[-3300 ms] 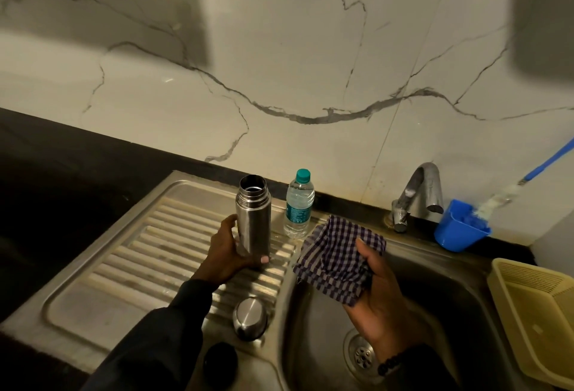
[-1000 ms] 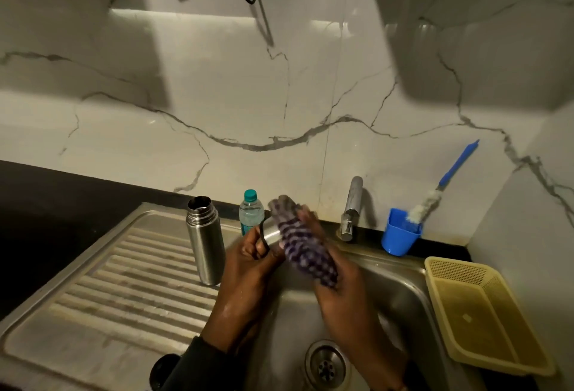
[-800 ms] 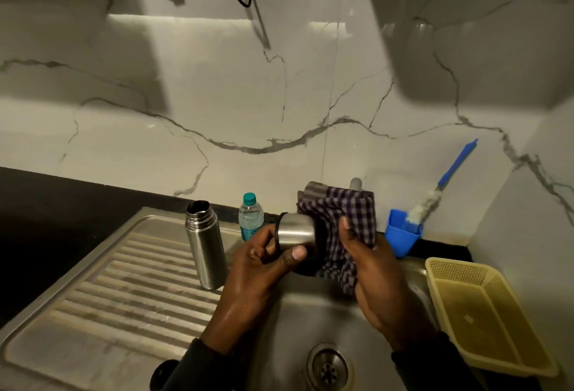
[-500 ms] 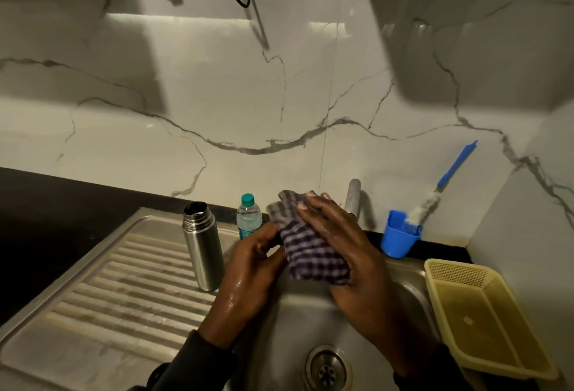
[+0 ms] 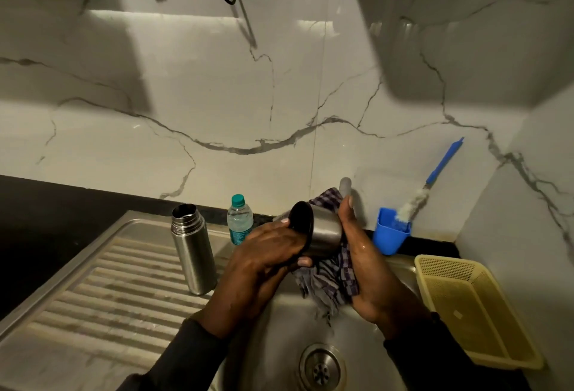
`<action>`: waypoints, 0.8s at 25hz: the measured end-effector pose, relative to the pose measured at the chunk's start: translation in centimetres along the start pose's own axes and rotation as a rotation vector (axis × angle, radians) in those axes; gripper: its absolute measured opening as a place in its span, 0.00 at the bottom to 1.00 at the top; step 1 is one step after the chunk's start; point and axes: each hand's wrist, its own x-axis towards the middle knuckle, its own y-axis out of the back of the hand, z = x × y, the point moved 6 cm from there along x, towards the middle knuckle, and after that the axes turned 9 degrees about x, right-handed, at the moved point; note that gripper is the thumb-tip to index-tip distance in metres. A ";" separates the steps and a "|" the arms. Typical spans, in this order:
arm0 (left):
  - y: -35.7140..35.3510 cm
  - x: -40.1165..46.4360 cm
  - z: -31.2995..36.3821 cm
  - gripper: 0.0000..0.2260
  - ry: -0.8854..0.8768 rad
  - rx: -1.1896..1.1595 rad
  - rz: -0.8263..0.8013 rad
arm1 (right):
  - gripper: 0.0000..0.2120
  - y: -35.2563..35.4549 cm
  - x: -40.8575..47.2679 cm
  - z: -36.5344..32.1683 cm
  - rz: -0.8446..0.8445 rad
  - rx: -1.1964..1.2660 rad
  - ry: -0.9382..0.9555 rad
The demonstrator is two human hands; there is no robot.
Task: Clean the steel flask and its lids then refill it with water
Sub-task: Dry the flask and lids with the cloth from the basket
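The steel flask stands upright and uncapped on the ribbed drainboard. Above the sink basin, my left hand grips the steel cup lid on its side, its dark open end turned left. My right hand holds a purple checked cloth against the lid's closed end and underside. The cloth hangs down below both hands. A small water bottle with a teal cap stands behind the flask by the wall.
The tap rises behind the cloth. A blue cup holding a blue-handled brush sits at the back right. A yellow plastic basket stands right of the basin. The drain lies below my hands.
The cloth covered the lid half a second ago; now it has slid to the lid's far end and underside, and the steel lid shows again in my left hand.
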 end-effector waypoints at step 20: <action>-2.7 -7.0 -4.3 0.12 -0.142 0.354 -0.483 | 0.16 3.6 0.7 -1.0 0.200 0.122 -0.159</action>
